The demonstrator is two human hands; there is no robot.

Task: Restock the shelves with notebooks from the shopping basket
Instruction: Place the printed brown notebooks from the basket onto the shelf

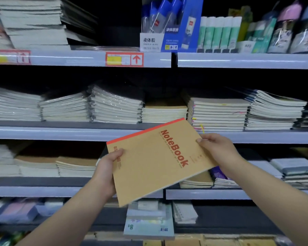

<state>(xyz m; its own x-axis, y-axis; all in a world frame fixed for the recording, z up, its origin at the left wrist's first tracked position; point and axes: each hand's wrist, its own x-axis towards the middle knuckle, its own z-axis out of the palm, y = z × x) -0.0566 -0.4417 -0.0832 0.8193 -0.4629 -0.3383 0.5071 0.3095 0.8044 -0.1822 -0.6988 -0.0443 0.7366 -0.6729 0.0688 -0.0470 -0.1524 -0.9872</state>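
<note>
In front of the middle shelf (64, 133), a tilted brown notebook (156, 162) is held by both hands: the left hand (106, 170) grips its left edge, the right hand (216, 148) pinches its right corner, both forearms stretched forward.

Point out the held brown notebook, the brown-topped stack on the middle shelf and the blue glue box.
brown notebook (155, 162): head view, middle of its cover.
brown-topped stack (164, 113): head view, front page edges.
blue glue box (196, 20): head view, its right front panel.
</note>
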